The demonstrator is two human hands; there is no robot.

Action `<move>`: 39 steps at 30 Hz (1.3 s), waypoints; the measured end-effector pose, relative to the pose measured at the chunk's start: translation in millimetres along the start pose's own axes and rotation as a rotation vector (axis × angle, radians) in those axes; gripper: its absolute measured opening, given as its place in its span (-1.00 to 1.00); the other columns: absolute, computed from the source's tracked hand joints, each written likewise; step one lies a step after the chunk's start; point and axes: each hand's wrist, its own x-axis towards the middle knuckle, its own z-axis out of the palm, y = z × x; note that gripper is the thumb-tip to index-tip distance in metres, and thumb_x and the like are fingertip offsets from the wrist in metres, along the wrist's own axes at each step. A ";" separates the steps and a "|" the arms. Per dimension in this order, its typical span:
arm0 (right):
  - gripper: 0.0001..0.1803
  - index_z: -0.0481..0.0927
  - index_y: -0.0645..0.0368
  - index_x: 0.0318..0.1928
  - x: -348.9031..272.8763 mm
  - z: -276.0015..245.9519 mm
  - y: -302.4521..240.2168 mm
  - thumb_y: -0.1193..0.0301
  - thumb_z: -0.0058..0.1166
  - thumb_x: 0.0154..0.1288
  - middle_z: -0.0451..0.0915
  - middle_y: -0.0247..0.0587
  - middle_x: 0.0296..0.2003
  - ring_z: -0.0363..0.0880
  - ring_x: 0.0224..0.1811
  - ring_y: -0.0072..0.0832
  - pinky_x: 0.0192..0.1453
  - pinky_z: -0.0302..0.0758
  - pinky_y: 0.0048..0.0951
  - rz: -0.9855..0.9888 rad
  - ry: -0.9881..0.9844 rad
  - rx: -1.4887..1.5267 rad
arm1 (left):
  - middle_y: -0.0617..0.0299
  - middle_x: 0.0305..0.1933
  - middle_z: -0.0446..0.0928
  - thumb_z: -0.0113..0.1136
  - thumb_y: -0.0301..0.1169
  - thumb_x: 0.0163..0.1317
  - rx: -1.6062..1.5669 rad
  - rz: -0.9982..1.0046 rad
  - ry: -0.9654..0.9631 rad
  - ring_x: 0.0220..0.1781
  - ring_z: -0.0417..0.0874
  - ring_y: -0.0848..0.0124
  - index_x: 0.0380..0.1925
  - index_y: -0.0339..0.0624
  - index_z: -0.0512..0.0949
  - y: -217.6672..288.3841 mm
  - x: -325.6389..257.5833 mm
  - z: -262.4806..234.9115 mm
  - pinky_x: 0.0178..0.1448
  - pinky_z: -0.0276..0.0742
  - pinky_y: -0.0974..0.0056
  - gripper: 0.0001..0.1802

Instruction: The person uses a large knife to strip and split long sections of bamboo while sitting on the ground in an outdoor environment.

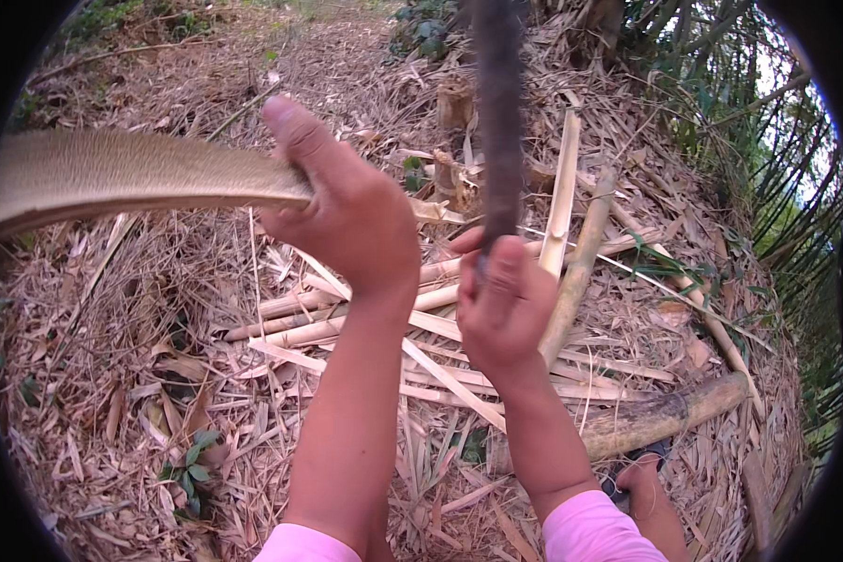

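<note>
My left hand (pixel 351 220) is closed round the end of a broad, curved, tan bamboo strip (pixel 140 173), its thumb pointing up. The strip runs out past the left rim of the view, and its face looks finely ribbed. To the right, my right hand (pixel 506 304) grips a long dark machete (pixel 499 112) that stands nearly upright. Motion blurs the blade, its tip lies beyond the top of the view, and my fingers hide the handle. Blade and strip are apart. Below both hands, several pale split bamboo strips (pixel 454 377) lie crossed over each other.
A bamboo pole (pixel 581 262) slants at the right, beside a pale split length (pixel 562 183). A thicker log (pixel 665 417) lies near my foot (pixel 642 476). Cut stumps (pixel 455 108) stand ahead. Dry leaves cover the ground, and bamboo stems (pixel 796 215) rise at the far right.
</note>
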 end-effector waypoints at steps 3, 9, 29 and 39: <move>-0.51 0.56 0.31 -0.29 -12.5 4.1 30.1 0.17 -0.25 0.60 0.40 -0.35 -0.65 0.37 -0.69 -0.66 -0.61 0.26 -0.52 -0.084 0.186 0.113 | 0.47 -0.83 0.21 0.06 -0.15 0.47 -0.015 0.015 -0.032 -0.81 0.19 0.65 -0.77 -0.07 0.35 4.0 -12.3 7.7 -0.67 -0.03 0.36 -0.44; -0.37 0.61 0.33 -0.33 -46.5 20.0 159.6 0.00 -0.27 0.54 0.61 0.26 -0.42 0.54 -0.31 0.29 -0.17 0.46 0.12 0.378 -0.188 -0.624 | 0.43 -0.80 0.19 0.00 -0.26 0.46 0.056 -0.006 -0.096 -0.82 0.17 0.63 -0.66 -0.05 0.37 10.9 2.1 -8.4 -0.79 -0.09 0.37 -0.57; -0.48 0.57 0.30 -0.33 -13.9 14.6 116.2 0.12 -0.23 0.58 0.49 -0.05 -0.68 0.52 -0.66 -0.13 -0.54 0.42 -0.15 -0.227 0.093 -0.361 | 0.51 -0.79 0.14 0.06 -0.16 0.46 -0.070 -0.174 0.027 -0.80 0.12 0.68 -0.67 0.05 0.24 -2.4 23.9 -17.0 -0.75 -0.05 0.43 -0.53; -0.38 0.57 0.38 -0.38 0.0 14.0 108.3 0.05 -0.24 0.57 0.54 0.23 -0.52 0.52 -0.44 0.20 -0.29 0.43 0.00 0.395 -0.292 -0.420 | 0.55 -0.77 0.12 0.00 -0.23 0.49 -0.132 -0.169 0.028 -0.78 0.01 0.72 -0.63 0.07 0.23 -2.3 38.6 -21.2 -0.74 -0.14 0.39 -0.57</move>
